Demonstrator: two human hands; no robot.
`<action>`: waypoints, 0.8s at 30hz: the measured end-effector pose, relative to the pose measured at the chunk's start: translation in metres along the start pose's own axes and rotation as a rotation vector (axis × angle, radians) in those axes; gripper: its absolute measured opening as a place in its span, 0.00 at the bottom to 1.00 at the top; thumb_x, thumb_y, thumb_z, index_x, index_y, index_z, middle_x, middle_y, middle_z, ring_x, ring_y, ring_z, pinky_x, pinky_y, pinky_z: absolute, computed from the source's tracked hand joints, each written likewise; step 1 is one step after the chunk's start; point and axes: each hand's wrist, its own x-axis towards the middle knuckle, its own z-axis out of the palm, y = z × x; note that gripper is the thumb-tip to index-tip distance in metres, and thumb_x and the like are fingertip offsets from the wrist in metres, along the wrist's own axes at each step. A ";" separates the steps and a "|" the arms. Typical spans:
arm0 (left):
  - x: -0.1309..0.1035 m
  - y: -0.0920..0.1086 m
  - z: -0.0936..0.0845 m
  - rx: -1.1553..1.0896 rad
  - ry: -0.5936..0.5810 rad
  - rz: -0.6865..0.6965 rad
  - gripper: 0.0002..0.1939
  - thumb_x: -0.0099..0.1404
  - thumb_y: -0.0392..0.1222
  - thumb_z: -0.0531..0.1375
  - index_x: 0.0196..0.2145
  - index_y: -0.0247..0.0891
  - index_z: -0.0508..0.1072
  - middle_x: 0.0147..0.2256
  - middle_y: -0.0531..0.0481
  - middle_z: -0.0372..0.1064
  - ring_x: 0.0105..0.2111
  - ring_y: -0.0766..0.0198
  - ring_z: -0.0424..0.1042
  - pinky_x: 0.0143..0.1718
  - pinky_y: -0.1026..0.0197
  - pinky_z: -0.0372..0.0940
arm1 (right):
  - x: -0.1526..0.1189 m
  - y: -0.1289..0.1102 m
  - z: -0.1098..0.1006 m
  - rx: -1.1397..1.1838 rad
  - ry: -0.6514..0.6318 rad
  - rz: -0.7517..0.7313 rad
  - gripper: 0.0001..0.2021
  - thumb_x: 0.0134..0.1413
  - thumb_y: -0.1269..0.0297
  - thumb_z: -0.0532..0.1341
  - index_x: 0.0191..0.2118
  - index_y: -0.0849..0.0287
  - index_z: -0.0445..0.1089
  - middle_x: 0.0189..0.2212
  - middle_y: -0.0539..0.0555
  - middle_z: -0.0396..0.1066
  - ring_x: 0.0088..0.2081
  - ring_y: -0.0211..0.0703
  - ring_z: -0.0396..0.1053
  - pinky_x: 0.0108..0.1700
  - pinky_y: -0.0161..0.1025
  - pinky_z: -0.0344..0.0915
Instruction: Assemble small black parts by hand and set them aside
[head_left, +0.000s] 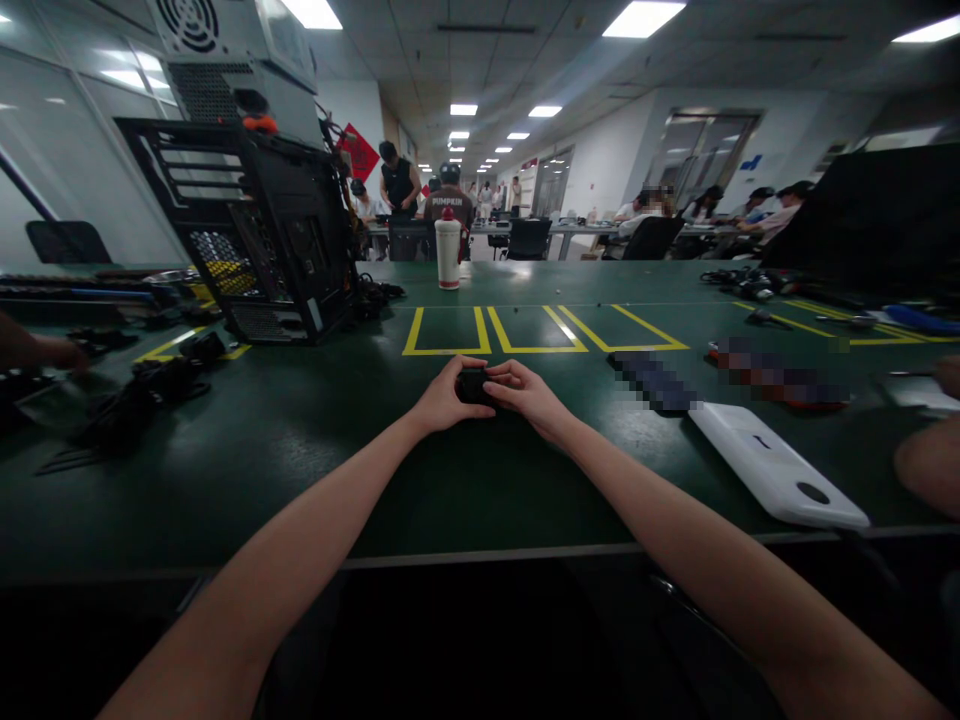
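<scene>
Between my two hands sits a small black object [472,386], too dark to make out its kind. My left hand [444,398] curves around its left side, thumb along the near edge and fingers over the far edge. From the right, my right hand [523,396] grips it with bent fingers and thumb. Both hands rest low over the green tabletop [480,480], just in front of the yellow tape outlines [537,349].
Left stands a black computer case [281,240] with tangled cables [161,385]. A white bottle [448,255] is at the back. Right lie a pixelated phone-like item [652,382], a white device [772,465] and an orange-edged item [780,378]. Other people's hands [930,465] reach in at both sides.
</scene>
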 end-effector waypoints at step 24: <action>0.000 0.000 0.000 0.012 0.009 0.004 0.33 0.41 0.44 0.67 0.45 0.38 0.61 0.46 0.45 0.61 0.46 0.55 0.62 0.46 0.51 0.57 | 0.003 0.003 0.002 0.009 0.046 0.009 0.15 0.40 0.62 0.62 0.38 0.57 0.64 0.36 0.52 0.67 0.38 0.39 0.66 0.42 0.42 0.62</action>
